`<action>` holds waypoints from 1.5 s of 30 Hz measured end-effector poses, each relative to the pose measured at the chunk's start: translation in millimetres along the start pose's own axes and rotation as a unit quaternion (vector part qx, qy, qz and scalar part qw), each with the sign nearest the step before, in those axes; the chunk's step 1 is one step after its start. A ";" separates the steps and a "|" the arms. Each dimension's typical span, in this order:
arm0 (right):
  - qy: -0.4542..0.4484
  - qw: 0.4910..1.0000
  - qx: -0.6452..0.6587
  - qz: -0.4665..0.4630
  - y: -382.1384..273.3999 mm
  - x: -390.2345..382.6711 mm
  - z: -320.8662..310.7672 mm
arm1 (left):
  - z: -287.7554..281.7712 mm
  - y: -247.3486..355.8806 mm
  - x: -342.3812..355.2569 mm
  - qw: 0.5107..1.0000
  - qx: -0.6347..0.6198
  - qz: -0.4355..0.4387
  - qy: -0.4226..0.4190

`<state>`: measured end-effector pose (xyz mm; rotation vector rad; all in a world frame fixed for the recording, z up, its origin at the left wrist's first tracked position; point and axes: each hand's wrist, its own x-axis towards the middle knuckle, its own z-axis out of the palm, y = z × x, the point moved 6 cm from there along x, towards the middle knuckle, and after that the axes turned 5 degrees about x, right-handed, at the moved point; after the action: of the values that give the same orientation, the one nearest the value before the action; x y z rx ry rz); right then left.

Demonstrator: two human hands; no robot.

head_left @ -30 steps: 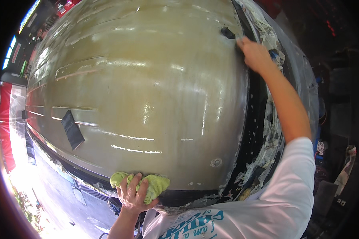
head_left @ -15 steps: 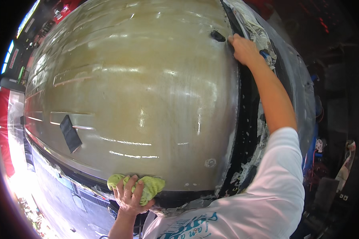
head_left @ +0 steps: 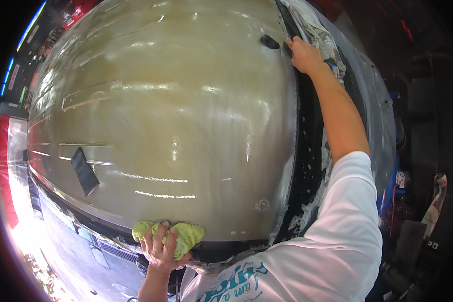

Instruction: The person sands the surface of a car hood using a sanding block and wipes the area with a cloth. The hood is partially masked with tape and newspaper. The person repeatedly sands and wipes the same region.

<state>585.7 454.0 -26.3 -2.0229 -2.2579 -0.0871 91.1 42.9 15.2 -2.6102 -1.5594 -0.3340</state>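
A wide, olive-beige vehicle roof [head_left: 151, 121] with a wet-looking shine fills the middle of the view. My left hand [head_left: 159, 251] presses a yellow-green cloth [head_left: 187, 237] onto its near edge, fingers closed over the fabric. At the far right, my right hand [head_left: 305, 54] reaches the roof's edge with its fingers drawn together and their tips against the surface. Whatever those fingertips may hold is too small to make out. Just left of them shows a dark oval spot [head_left: 270, 42], either an opening or a small black piece. A dark grey rectangular sheet [head_left: 85, 171] lies on the roof's left part.
Along the right side, a black border [head_left: 307, 151] runs beside crumpled masking paper [head_left: 314, 22] and grey plastic sheeting [head_left: 382, 136]. Raised ribs [head_left: 88, 103] cross the roof's left part. A light-coloured vehicle panel with a grille [head_left: 113, 249] is below left.
The view has shifted slightly, so the roof appears a little farther left. My right hand has edged a little farther along the roof's edge. The left hand stays on the cloth.
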 end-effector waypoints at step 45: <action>0.011 0.976 -0.105 -0.193 -13.3 -18.8 -8.3 | 1.0 -0.4 -2.1 1.000 0.007 -0.014 0.002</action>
<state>574.9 433.0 -19.9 -1.6235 -2.6949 -0.3914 89.9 41.5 13.8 -2.5788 -1.5919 -0.3281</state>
